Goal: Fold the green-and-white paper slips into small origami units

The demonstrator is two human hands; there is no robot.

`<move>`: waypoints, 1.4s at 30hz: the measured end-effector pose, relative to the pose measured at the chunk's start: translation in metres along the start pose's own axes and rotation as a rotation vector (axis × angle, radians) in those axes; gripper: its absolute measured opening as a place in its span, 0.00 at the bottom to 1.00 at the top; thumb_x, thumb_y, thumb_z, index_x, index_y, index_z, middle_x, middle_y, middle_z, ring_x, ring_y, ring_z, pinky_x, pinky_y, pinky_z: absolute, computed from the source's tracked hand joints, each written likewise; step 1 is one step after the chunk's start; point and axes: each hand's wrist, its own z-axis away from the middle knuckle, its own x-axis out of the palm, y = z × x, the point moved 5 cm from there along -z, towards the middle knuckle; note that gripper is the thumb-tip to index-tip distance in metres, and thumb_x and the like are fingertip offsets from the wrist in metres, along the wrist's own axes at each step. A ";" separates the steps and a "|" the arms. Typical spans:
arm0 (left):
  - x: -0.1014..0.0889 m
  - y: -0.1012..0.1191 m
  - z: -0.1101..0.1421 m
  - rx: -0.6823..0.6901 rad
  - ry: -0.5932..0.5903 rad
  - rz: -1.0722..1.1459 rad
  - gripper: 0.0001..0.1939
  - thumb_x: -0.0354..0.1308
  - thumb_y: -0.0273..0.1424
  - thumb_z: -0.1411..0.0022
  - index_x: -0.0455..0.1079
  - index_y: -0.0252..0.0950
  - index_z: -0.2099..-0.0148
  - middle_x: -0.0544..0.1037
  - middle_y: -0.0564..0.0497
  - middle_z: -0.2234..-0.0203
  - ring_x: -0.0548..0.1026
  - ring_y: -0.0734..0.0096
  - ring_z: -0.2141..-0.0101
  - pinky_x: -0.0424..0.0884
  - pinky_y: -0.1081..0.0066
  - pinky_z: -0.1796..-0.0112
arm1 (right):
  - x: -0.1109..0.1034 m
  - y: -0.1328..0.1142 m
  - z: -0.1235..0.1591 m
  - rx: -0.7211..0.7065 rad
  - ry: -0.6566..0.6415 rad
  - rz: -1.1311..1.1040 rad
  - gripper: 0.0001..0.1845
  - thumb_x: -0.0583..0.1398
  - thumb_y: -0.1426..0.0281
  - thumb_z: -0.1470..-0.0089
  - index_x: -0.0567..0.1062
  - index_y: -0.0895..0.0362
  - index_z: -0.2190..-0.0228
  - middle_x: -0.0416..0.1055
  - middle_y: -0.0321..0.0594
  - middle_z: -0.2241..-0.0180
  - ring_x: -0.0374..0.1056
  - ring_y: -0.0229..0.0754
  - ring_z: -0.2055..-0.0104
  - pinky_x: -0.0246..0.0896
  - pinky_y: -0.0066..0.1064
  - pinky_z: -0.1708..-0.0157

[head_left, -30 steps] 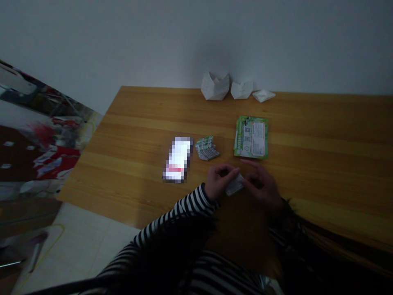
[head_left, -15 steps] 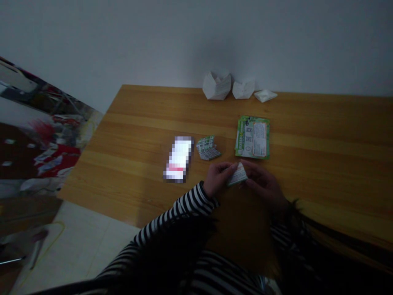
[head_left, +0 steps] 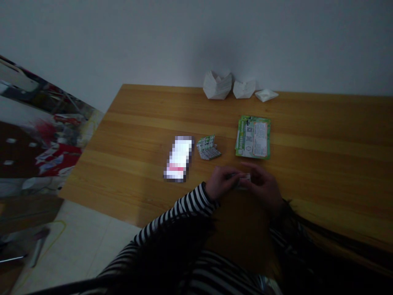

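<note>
Above the near part of the wooden table, my left hand (head_left: pixel 223 181) and my right hand (head_left: pixel 263 185) meet around a small folded piece of printed paper (head_left: pixel 245 177). Both hands pinch it, thumbs close together on top, and fingers hide most of it. Just beyond my left hand lies a folded green-and-white printed paper (head_left: pixel 208 147). A stack of green printed leaflets (head_left: pixel 253 137) rests flat past my right hand.
A lit phone with a blurred screen (head_left: pixel 179 159) lies on the wooden table (head_left: pixel 129 135) at left. Along the wall stand folded white papers: a large one (head_left: pixel 217 85), a smaller one (head_left: pixel 244 89) and a flat boat-like one (head_left: pixel 266 95). Clutter with red cloth (head_left: pixel 58 159) sits beyond the left edge.
The paper in my hands has been turned or folded so that much less of its printed face shows. My hands have drawn closer together, thumbs now nearly touching.
</note>
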 end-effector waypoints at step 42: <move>-0.007 0.002 -0.003 -0.002 0.270 0.348 0.13 0.63 0.36 0.45 0.67 0.32 0.73 0.76 0.48 0.70 0.74 0.71 0.68 0.70 0.69 0.64 | -0.021 0.001 0.007 0.015 0.368 0.019 0.09 0.69 0.64 0.60 0.81 0.56 0.74 0.80 0.40 0.74 0.76 0.45 0.73 0.73 0.35 0.71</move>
